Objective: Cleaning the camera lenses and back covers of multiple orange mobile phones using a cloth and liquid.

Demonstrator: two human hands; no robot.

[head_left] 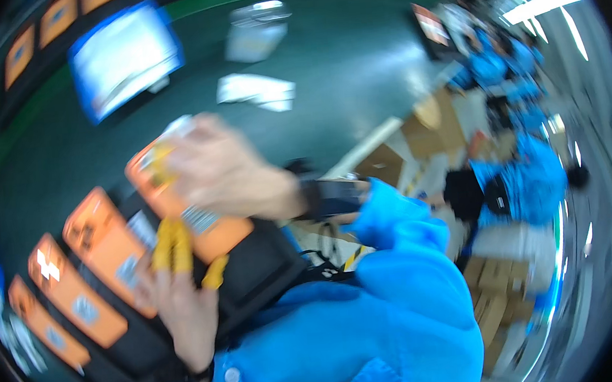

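Observation:
The picture is blurred by motion. My right hand (221, 173) closes over the top of an orange flat pack (211, 232) with a white label. My left hand (180, 289), with yellow caps on its fingertips, grips the same pack from below. Both hands hold it just above a black tray (254, 268). Several more orange packs (99, 238) lie side by side in that tray to the left. My blue sleeves come in from the lower edge.
A dark green table (338, 64) carries white papers (257, 90) and a lit screen (123, 58). Cardboard boxes (418, 137) stand at the right. People in blue coats (530, 171) work along the right side.

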